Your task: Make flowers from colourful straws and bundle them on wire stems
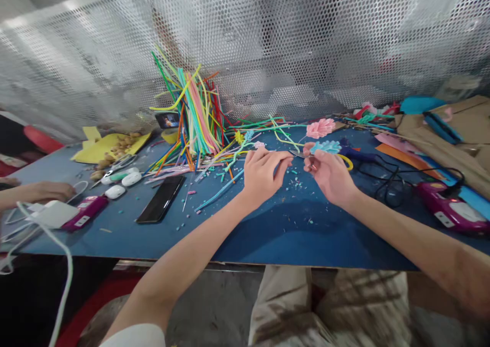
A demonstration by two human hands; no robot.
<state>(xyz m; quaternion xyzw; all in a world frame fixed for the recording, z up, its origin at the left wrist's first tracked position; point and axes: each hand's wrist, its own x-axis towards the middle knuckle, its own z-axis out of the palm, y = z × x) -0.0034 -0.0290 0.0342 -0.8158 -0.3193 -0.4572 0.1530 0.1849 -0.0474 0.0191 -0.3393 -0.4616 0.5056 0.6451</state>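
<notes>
My left hand (265, 172) is closed in a pinch, fingertips turned right toward my other hand. Between the two hands runs a thin, shiny piece (296, 153), too small to name. My right hand (332, 174) has its fingers curled and pressed together around something small that I cannot make out. A light blue fluffy leaf shape of pipe cleaner (325, 147) shows right above the right fingers; whether they hold it is unclear. Behind it is a pink fluffy leaf shape (320, 128). Just right of the hand curves a yellow loop (347, 162).
A tall bunch of coloured pipe cleaners (197, 112) stands by the perforated metal panel (306, 46). Left are a black phone (161, 199), white rounded gadgets (122, 182) and another person's hand (53, 191). Purple devices (451, 206) with cables lie right. Clippings dot the blue table (268, 234).
</notes>
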